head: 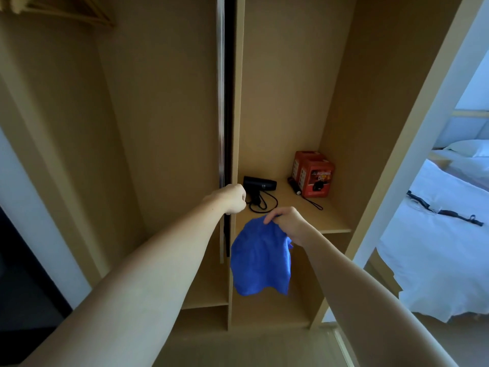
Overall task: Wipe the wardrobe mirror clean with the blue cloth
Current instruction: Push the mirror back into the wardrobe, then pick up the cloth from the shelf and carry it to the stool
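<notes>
My right hand pinches the top of the blue cloth, which hangs loose in front of the wardrobe's right compartment, below the shelf edge. My left hand is closed in a fist around the narrow vertical edge of the wardrobe's sliding door, a chrome and dark strip seen almost edge-on. From this angle I cannot make out any mirror surface.
On the shelf lie a black hair dryer with its cord, a black torch and a red box. Wooden hangers hang at the top left. A bed with white sheets stands to the right.
</notes>
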Available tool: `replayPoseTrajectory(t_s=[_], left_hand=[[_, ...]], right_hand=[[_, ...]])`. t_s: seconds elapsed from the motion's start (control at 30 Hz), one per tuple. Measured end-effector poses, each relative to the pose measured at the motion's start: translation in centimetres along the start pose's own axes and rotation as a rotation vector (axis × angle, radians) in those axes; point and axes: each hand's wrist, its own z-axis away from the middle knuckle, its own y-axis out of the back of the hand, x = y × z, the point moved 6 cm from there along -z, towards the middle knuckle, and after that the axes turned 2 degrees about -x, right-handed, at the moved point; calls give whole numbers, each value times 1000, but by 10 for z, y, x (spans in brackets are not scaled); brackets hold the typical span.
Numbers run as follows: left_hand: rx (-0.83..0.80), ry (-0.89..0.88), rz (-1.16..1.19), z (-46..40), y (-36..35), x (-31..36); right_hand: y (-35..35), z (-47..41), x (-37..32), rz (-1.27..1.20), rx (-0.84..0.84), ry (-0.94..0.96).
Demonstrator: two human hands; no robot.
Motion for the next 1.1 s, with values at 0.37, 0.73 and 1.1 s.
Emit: replayPoseTrajectory(t_s=[0.37,0.73,1.1], left_hand=[[-36,-24,-41,1,-15,17],[-53,-50,-24,-2,-14,21],[-55,-51,-12,-4,-16,23]], right_hand=[[13,2,13,27,-144,-182],[8,10,17,982,-185,-139],[30,0,11,376,86,4]])
